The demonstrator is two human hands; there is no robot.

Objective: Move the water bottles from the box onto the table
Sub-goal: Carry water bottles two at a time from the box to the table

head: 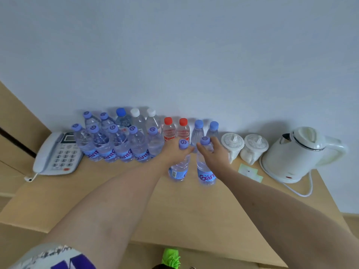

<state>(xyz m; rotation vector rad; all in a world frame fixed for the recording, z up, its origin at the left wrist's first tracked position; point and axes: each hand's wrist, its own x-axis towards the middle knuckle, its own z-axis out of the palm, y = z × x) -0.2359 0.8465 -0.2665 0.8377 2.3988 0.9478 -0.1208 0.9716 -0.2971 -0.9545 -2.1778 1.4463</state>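
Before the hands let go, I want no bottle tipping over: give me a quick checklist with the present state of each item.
1. Left hand holds its bottle near the neck: ok.
2. Right hand holds its bottle near the neck: ok.
3. Both bottles upright: ok.
4. Bottoms fully down on the table: cannot tell.
5. Gap between the two held bottles: ok.
6. Clear of the red-capped bottles behind: cannot tell, hands hide the gap.
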